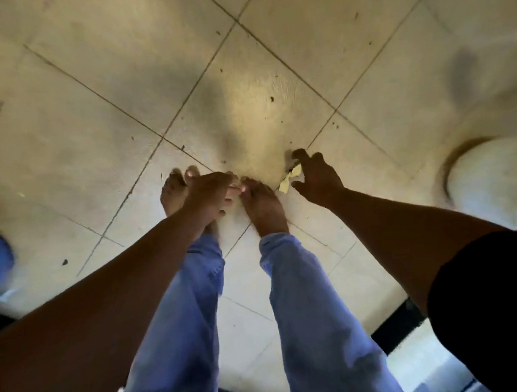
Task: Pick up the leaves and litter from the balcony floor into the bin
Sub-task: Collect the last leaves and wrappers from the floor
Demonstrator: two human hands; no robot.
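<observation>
Scrap, pale yellow, lying on floor just right of right foot. Right hand reaching over scrap, fingers spreading wide, not yet gripping. Left hand hovering left of scrap, fingers loose, holding nothing. Risk: thin scrap sliding or tearing under fingertips. Bin not identifiable.

- No text, label, brand, number or sign can be read anywhere in the view.
</observation>
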